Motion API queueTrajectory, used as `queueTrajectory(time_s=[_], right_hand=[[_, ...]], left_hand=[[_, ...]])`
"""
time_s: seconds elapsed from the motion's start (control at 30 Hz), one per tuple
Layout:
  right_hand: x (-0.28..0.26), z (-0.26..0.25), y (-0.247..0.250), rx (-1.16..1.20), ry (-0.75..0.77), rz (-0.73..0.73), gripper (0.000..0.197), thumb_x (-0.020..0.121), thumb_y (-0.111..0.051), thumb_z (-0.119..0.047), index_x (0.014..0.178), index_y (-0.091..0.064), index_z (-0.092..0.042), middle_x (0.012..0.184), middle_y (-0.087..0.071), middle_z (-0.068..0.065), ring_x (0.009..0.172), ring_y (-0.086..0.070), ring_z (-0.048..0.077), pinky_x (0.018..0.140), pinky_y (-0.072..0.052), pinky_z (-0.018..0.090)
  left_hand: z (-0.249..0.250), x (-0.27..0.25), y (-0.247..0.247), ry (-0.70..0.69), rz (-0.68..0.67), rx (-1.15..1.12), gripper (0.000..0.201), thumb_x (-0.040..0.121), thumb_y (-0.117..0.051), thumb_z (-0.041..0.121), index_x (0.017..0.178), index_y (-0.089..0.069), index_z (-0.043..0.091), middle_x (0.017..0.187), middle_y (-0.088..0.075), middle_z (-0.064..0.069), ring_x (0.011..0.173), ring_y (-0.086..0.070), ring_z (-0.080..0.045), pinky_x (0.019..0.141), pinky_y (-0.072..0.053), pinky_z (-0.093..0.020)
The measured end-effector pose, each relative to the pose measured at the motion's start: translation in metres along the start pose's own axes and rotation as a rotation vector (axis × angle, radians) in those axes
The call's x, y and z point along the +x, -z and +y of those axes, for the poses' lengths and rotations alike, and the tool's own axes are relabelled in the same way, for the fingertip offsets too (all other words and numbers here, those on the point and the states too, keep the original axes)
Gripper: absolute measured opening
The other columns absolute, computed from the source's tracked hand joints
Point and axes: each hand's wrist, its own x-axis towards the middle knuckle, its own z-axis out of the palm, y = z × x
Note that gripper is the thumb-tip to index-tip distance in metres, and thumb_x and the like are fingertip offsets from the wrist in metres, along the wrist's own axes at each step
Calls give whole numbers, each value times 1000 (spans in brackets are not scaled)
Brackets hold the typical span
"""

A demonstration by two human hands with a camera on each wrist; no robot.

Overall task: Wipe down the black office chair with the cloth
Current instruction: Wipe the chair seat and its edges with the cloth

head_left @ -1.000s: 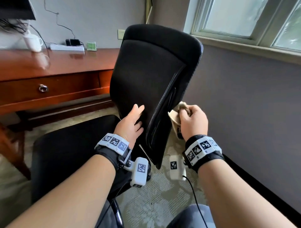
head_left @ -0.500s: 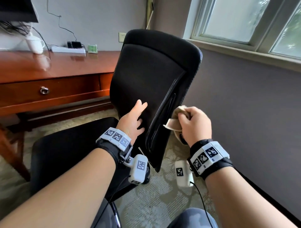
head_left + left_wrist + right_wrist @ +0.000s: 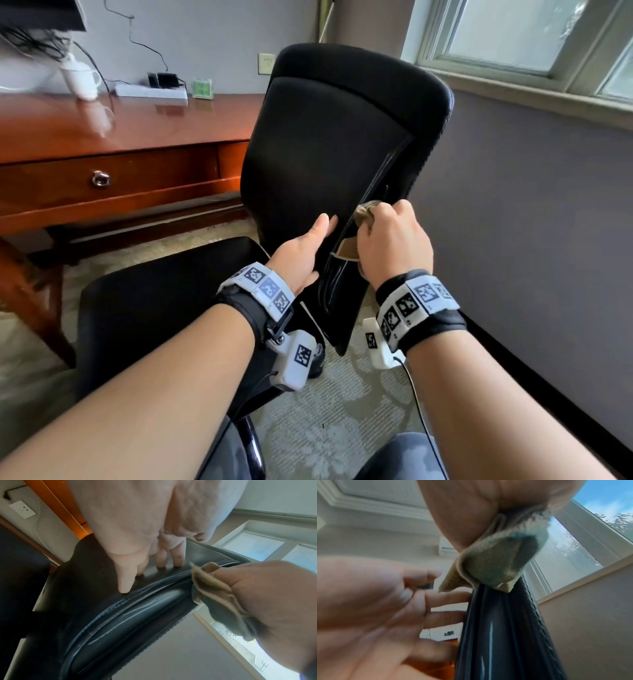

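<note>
Higher up the chair (image 3: 335, 144) back's side edge now, the cloth (image 3: 364, 214) is riding bunched in the right hand (image 3: 394, 240), fingers curled around it. That edge is running up and away (long way still). Left hand (image 3: 301, 253), fingers straight, is bracing the front face beside it.

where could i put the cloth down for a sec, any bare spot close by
Nearest bare patch is the chair seat, left of the left hand. The desk top is bare between the power strip and its front edge. It is crowded at the backrest edge, where the right hand holds the cloth.
</note>
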Motion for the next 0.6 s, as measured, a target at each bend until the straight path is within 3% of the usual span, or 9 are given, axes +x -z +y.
queueTrajectory(time_s=[0.07,0.2,0.37,0.5,0.6], right_hand=[[1,6,7,43,14,57,23,103,-51,-31,113,-67,-19,99,-46,0,74,-46,24,65,-40,32],[0,8,9,97,60,229,17,99,-60,-26,106,-71,-14,111,-50,5,71,-48,22,60,-44,30],[4,9,15,197,107,388,22,95,-62,-19,115,-71,-20,116,-60,0,79,-61,22,62,-45,29],[11,7,16,81,166,316,25,92,-58,-11,115,-61,-19,105,-67,-5,83,-60,26,61,-39,31],[9,12,9,41,161,244,16,96,-56,-18,112,-56,-18,96,-65,-6,77,-57,26,59,-37,31]], left_hand=[[-4,-1,1,-4,-9,4,59,84,-45,87,133,-63,60,153,-48,29,141,-43,-2,112,-37,-40],[-8,-1,0,-4,-28,-30,45,100,-40,74,135,-62,56,151,-51,29,140,-44,0,118,-32,-45],[-10,1,4,8,-45,-39,45,95,-44,77,131,-64,58,152,-51,28,149,-37,-6,124,-28,-52],[-6,3,1,31,-34,-44,38,102,-40,72,123,-68,57,129,-61,36,128,-48,6,121,-28,-51],[-3,5,-2,21,-26,-18,46,93,-46,80,128,-67,58,149,-52,28,145,-39,-6,115,-36,-49]])
